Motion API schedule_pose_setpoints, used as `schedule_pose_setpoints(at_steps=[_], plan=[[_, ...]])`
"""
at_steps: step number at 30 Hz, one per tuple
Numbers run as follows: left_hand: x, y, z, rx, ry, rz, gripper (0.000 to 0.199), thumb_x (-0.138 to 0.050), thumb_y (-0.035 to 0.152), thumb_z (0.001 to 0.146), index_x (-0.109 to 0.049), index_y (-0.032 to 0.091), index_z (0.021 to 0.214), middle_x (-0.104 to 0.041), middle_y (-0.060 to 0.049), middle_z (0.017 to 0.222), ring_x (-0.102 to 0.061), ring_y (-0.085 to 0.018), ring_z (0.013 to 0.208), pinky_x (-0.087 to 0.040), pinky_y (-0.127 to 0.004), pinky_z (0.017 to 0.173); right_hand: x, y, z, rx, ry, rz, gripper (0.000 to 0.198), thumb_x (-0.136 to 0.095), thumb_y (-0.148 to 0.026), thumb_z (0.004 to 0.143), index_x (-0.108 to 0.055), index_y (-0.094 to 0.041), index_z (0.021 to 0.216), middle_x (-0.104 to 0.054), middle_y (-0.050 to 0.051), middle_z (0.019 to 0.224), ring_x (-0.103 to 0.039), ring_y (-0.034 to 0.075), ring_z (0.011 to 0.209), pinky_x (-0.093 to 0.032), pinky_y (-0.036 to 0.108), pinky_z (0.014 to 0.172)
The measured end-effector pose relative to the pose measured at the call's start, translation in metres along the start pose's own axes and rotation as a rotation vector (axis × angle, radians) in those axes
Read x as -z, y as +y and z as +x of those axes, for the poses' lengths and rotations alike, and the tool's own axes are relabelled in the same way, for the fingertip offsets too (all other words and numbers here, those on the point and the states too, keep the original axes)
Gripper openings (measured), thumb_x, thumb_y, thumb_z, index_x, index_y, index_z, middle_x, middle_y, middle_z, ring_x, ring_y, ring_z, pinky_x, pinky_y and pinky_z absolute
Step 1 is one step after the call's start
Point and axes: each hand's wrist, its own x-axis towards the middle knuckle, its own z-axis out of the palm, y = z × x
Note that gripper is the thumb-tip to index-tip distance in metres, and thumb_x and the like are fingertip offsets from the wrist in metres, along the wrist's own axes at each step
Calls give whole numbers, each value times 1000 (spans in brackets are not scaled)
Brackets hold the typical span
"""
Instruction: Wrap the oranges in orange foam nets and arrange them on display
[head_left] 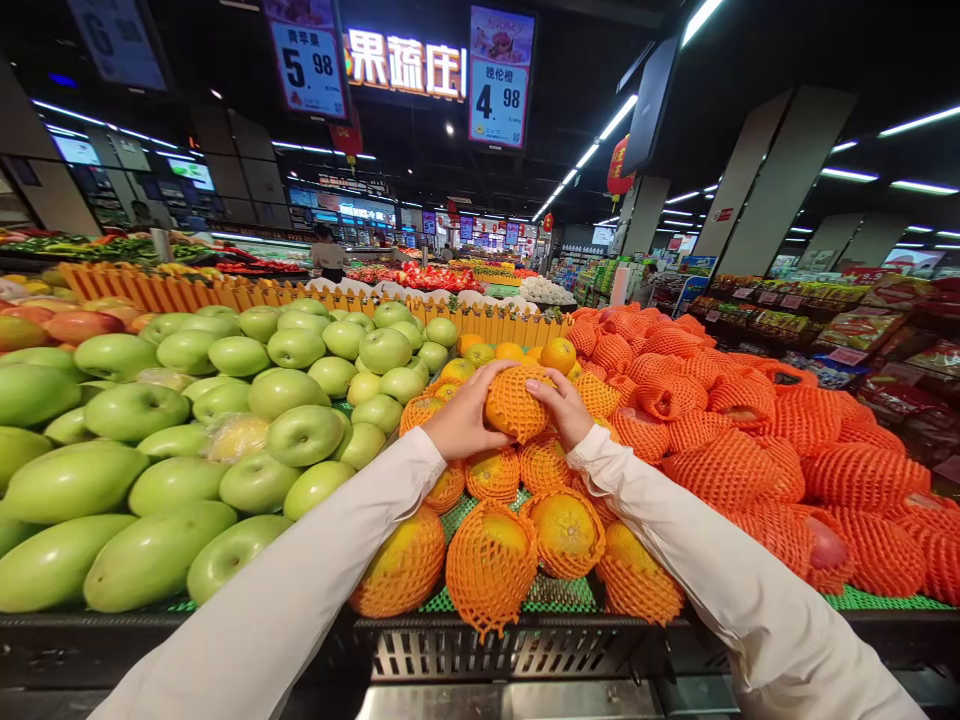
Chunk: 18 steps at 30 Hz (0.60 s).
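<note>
An orange (516, 403) in an orange foam net is held between both my hands, above the middle of the orange pile. My left hand (469, 415) wraps its left side, thumb low and fingers over the top. On the other side, my right hand (564, 405) grips it with the thumb on its upper face. Below my wrists lie more netted oranges, among them a front one (492, 562) and one with its peel showing at the top (565, 530). A few bare oranges (558, 355) sit behind my hands.
Green apples (304, 432) are heaped on the left. Fruit in red foam nets (780, 460) is piled on the right. A black slatted shelf edge (510, 650) runs along the front, and a low orange fence (517, 325) stands behind. Price signs (501, 80) hang overhead.
</note>
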Motion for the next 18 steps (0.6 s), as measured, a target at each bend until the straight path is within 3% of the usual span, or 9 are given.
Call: schedule_pose_setpoints(at_steps=[3,6,8,10,13,18], plan=[[4,1,0,-27,71,161,83,-74,18,64,-42,19,141,-53,-14,141,-51,-31,131,-41,-50,113,2,-2,-6,128,-53,-216,115,-77,-78,50,-39,-11,135,-47,9,130,-52,6,113,-51,23,106],[9,5,0,-67,155,325,72,-74,25,70,-47,19,136,-58,-13,134,-51,-32,124,-42,-51,109,4,-6,-13,331,39,-478,116,-82,-75,48,-46,-14,139,-40,10,139,-40,12,134,-35,36,131],[12,7,0,-104,213,415,67,-73,29,73,-49,19,135,-59,-12,131,-50,-32,120,-40,-52,108,5,-6,-13,413,100,-480,124,-83,-75,46,-42,-16,147,-32,10,146,-32,14,143,-25,39,137],[14,8,0,-156,272,479,68,-73,28,71,-48,20,134,-60,-12,128,-48,-32,118,-40,-52,107,5,-4,-10,381,85,-329,133,-81,-79,47,-30,-17,153,-26,11,150,-33,14,143,-30,38,136],[15,8,1,-232,345,532,71,-74,26,68,-47,20,133,-59,-14,129,-47,-33,119,-40,-52,107,4,2,-3,210,-87,-72,135,-79,-80,49,-25,-15,153,-29,12,149,-44,11,135,-46,30,125],[13,6,0,-196,386,460,81,-82,35,62,-43,21,131,-59,-14,133,-54,-34,123,-44,-49,105,-3,10,-1,110,-372,-7,112,-89,-44,49,-39,-10,144,-48,11,132,-56,4,115,-57,16,106]])
